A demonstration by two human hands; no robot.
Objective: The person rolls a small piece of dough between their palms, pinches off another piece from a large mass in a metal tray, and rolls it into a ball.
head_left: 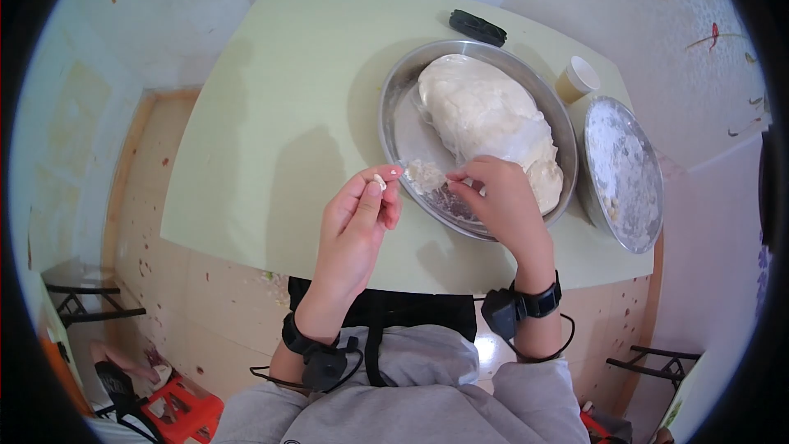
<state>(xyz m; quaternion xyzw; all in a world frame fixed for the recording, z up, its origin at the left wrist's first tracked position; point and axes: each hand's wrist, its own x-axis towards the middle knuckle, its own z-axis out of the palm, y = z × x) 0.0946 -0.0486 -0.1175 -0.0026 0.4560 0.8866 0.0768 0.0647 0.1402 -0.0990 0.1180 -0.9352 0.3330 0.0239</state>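
Observation:
A large mass of pale dough (485, 103), partly under clear plastic film, lies in a wide metal basin (393, 99). My left hand (355, 218) is at the basin's near left edge, thumb and fingers closed on a small white bit of dough (379, 183). More white specks stick to its fingertips. Over the near rim, my right hand (505, 197) has thumb and forefinger pinched together beside a crumbly dough scrap (425, 176). The scrap sits between the two hands; whether the right fingertips grip it is hard to make out.
Right of the basin, a metal bowl (626, 173) dusted with white flour leans tilted. A paper cup (578, 78) and a black case (477, 28) stand behind on the pale green table (271, 74). On the floor at left is a red stool (185, 407), near another person's leg (123, 362).

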